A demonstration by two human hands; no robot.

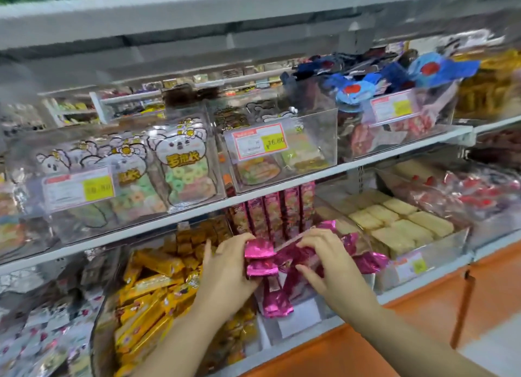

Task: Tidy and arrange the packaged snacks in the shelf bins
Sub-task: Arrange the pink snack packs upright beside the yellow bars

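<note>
Several shiny magenta snack packets (260, 259) lie in a heap in a clear bin (298, 320) on the lower shelf. My left hand (228, 269) grips a few of these packets at the heap's left side. My right hand (329, 261) has its fingers curled over the packets at the heap's right side, fingertips on the foil. One magenta packet (275, 302) hangs down against the bin's front wall. Behind the heap stand upright pink snack boxes (276, 207).
A bin of yellow bars (149, 295) sits to the left, pale wafer packs (400, 221) to the right. The shelf above carries clear bins of koala-print gummy bags (180, 162) and blue packets (363, 86), with price tags (260, 145) in front. An orange cabinet (423, 306) runs below.
</note>
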